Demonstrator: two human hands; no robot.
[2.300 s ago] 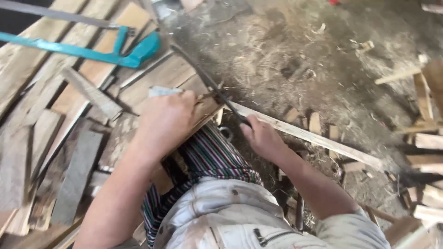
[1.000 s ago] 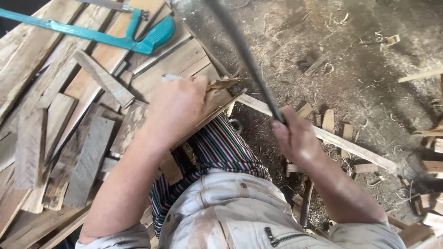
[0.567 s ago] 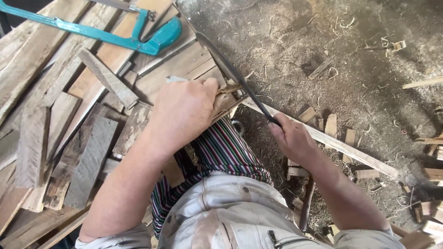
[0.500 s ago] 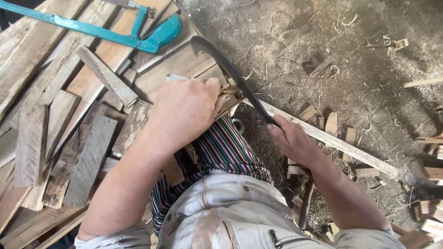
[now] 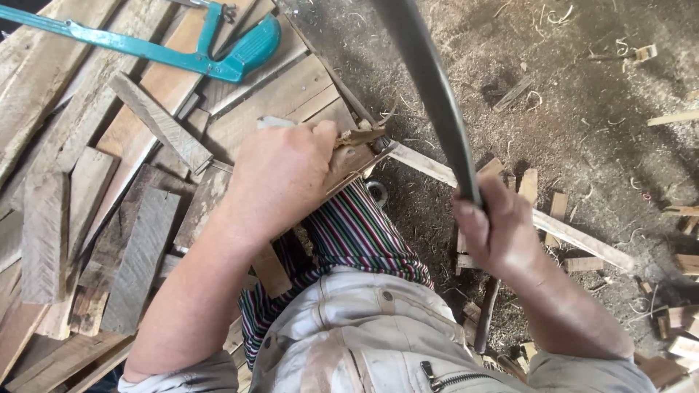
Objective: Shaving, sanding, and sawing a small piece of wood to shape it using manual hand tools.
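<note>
— Hands first: what does each one have hold of?

— The left hand (image 5: 280,175) is closed over a short piece of wood (image 5: 352,156), pinning it down on the stacked planks (image 5: 284,94) just above the person's striped garment (image 5: 357,233). The right hand (image 5: 495,229) is wrapped tight round the handle of a long dark curved blade (image 5: 429,87), which is lifted high, well clear of the wood.

— Is the piece cut through?

— Not that the view shows. Its far end looks ragged and splintered, with a thin sliver sticking out beside the fingers, so some chopping or shaving seems done. Most of the piece is hidden under the left hand, so how much remains cannot be told.

— Anything that speaks for finished work?

— Small offcuts (image 5: 528,185) and curled shavings lie on the dirt floor (image 5: 582,87) near a long pale strip (image 5: 568,233) to the right. A teal hacksaw (image 5: 218,54) lies untouched on the boards, well apart from both hands.

— So the judgement?

— Midway, probably: blade raised, wood held in place.
</note>
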